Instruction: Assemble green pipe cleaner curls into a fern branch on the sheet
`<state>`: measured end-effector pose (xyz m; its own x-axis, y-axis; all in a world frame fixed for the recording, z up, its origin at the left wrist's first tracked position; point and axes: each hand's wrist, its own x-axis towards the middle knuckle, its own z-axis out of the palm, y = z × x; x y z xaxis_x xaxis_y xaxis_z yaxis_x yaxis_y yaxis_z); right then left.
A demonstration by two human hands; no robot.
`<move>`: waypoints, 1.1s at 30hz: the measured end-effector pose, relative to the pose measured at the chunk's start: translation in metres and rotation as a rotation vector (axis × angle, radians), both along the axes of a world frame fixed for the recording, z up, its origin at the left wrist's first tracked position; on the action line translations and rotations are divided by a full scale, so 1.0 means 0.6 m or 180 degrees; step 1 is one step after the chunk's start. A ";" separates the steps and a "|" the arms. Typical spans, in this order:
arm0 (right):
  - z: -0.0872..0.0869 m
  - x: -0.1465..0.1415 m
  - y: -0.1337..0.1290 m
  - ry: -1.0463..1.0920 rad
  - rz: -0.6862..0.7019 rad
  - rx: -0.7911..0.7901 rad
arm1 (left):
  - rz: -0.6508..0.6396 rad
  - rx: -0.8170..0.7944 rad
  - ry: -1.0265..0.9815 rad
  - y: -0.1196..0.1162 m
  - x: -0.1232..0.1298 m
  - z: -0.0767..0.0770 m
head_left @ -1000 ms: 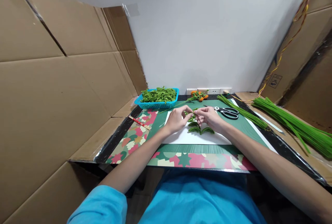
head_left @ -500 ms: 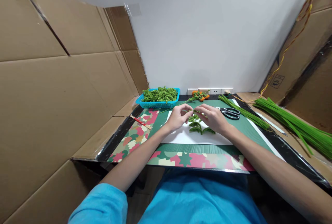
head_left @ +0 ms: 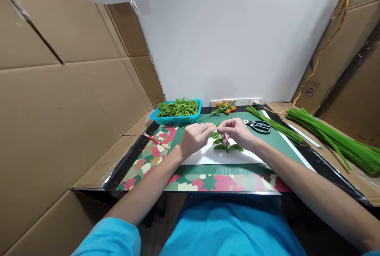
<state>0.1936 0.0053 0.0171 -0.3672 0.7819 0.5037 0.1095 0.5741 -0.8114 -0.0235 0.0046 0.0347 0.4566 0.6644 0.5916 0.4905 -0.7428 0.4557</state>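
Observation:
Over a white sheet (head_left: 196,159), my left hand (head_left: 194,139) is closed with its fingers curled, back of the hand toward me. My right hand (head_left: 237,133) pinches thumb and forefinger together, its tips meeting the left hand's. A green pipe cleaner (head_left: 217,125) shows a little at the fingertips; most of it is hidden. Just below the hands, several bent green pipe cleaner leaves (head_left: 221,146) lie on the sheet. Black-handled scissors (head_left: 259,126) rest to the right of my right hand.
A blue basket (head_left: 175,120) of bent green pieces stands back left. Orange-and-green pipe cleaner pieces (head_left: 227,107) lie at the back. Green pipe cleaner bundles (head_left: 332,137) and a white pen-like tool (head_left: 305,137) are at right; a red-wrapped stick (head_left: 156,141) lies left. Cardboard (head_left: 89,93) walls the left side.
My left hand has turned so its back faces me and its fingers have curled in. My right fingers have drawn into a tighter pinch. The view has shifted slightly.

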 end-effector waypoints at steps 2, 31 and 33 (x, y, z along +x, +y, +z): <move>0.001 0.005 0.002 -0.0080 -0.0009 0.0063 | 0.0020 0.0024 0.0039 0.002 0.004 -0.003; -0.009 0.037 0.005 -0.0875 -0.0475 0.1322 | -0.0491 -0.0514 -0.0275 0.017 0.025 -0.021; -0.002 0.031 0.003 -0.0469 -0.0042 0.0458 | -0.0507 -0.0264 -0.0143 0.014 0.018 -0.012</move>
